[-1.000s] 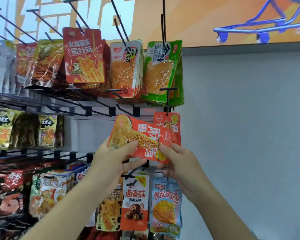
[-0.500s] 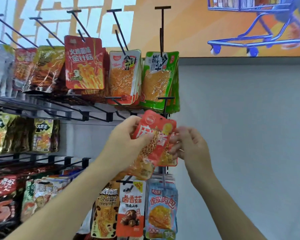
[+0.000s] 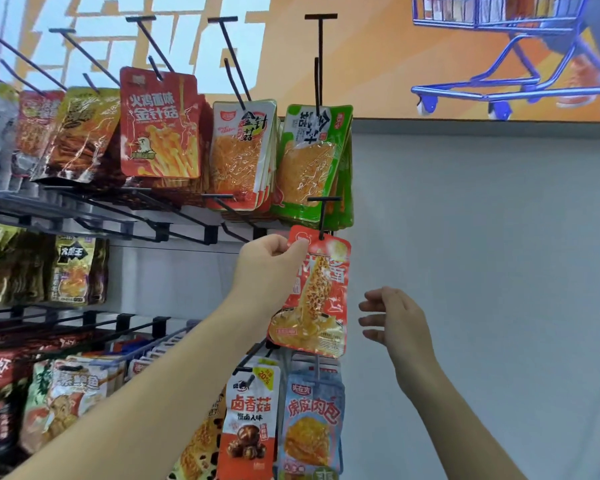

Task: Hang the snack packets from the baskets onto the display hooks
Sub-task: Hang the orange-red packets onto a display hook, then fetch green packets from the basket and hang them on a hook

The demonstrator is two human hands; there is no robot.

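Red-orange foil snack packet (image 3: 312, 292), newly hung on black wire hook (image 3: 323, 216).
Left hand (image 3: 267, 268) pinches its top; right hand (image 3: 392, 317), withdrawn, relaxed.

A: Carrier?
B: Black wire display rack (image 3: 174, 233), hooks in three rows.

A: Top row?
B: From the right: green packets (image 3: 309, 161) in a stack, white-and-orange packets (image 3: 243, 154), a red packet (image 3: 160, 123) with a chicken on it. More packets further left, blurred.

A: Middle row?
B: Rightmost hook (image 3: 323, 216) carries one orange-red packet (image 3: 312, 292), hanging upright with the wire through its top hole. Yellow-and-black packets (image 3: 71, 268) hang far left; the hooks between are bare.

A: Bottom row?
B: A blue packet (image 3: 312, 424) at right, a mushroom packet (image 3: 250, 420) just beside it.
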